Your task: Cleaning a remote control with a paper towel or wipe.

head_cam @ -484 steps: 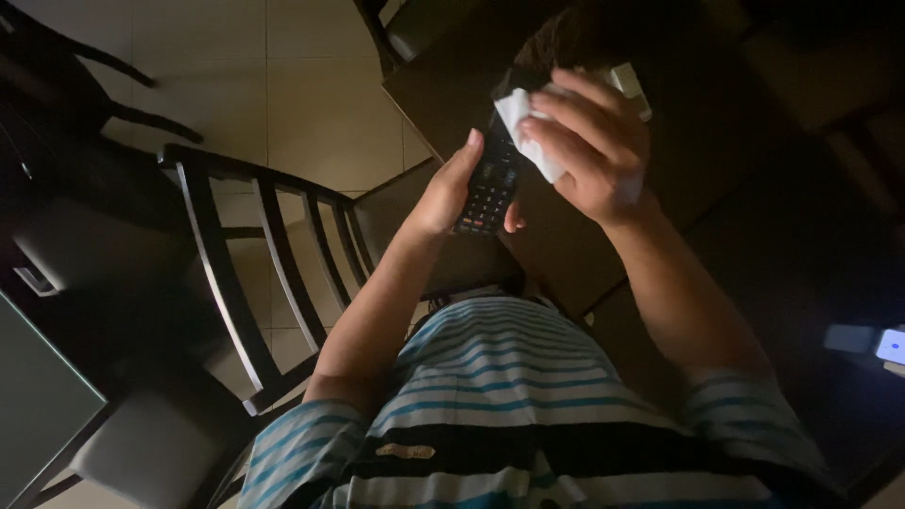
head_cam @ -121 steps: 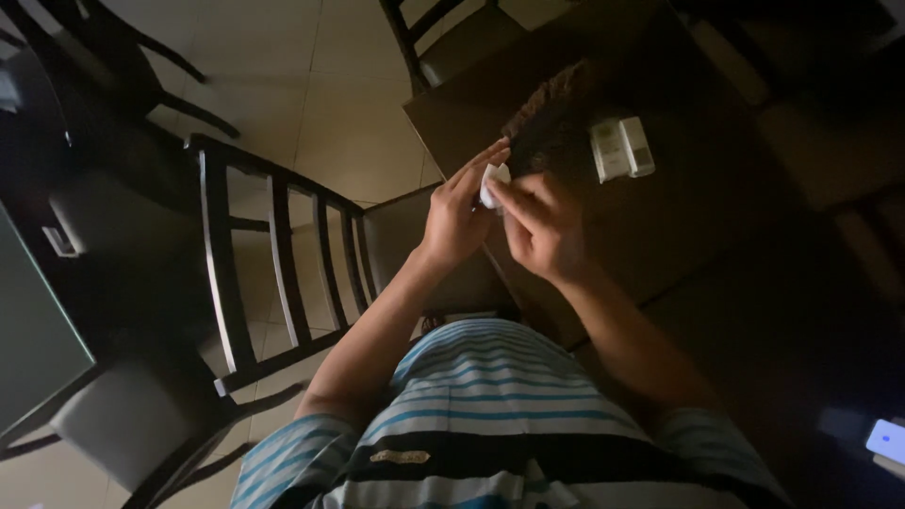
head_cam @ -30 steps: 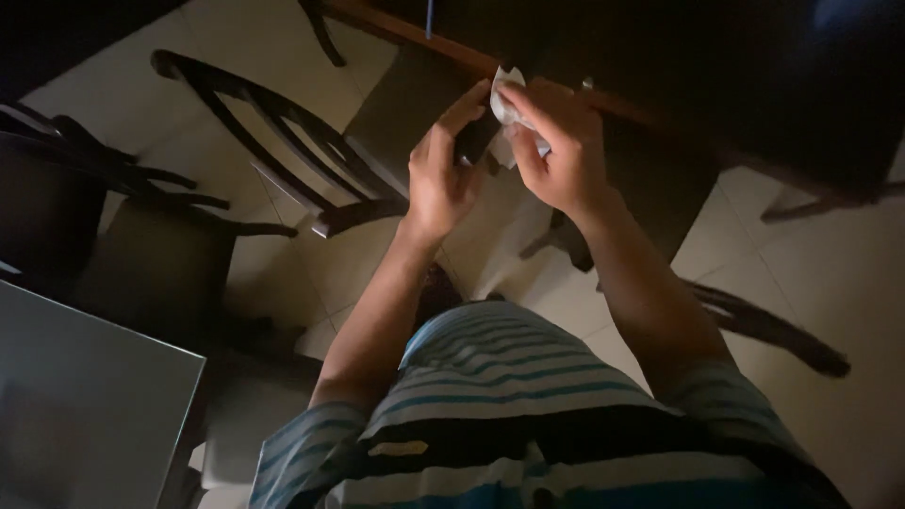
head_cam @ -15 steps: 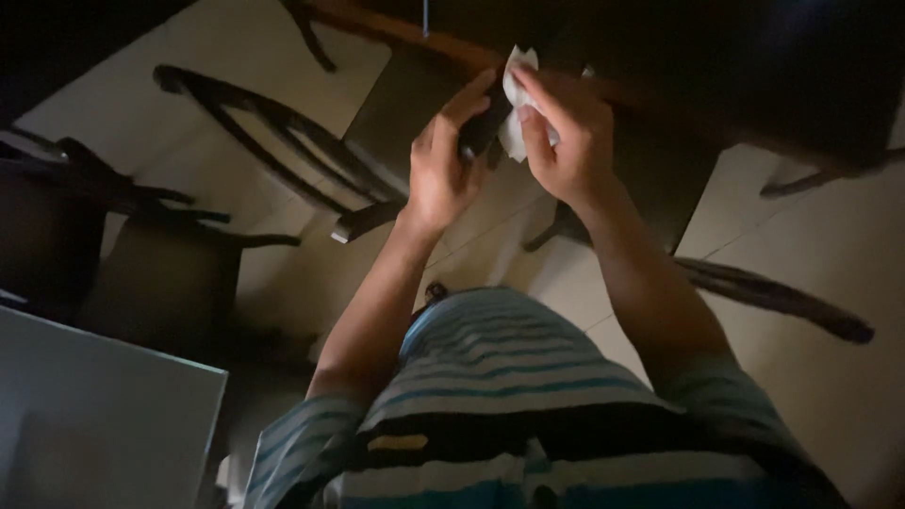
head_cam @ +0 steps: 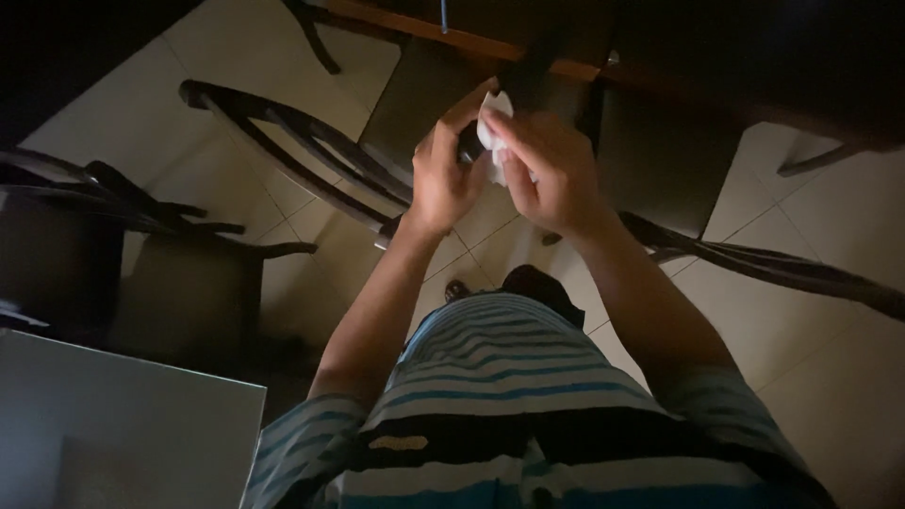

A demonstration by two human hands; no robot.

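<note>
— Pinched tight: right hand (head_cam: 551,174) presses a white wipe (head_cam: 493,123) at upper centre of frame against something dark, barely showing, cupped in the left hand (head_cam: 443,179).
— How far along?
— Mid-wipe, I'd judge; can't tell what's left.
— Containers?
— None showing, only dark chairs (head_cam: 302,155) on tiled floor (head_cam: 830,377).

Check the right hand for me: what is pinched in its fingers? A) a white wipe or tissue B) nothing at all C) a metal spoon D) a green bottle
A: the right hand pinches a crumpled white wipe against a small dark object gripped in the left hand, above the tiled floor and a dark wooden chair.
</note>
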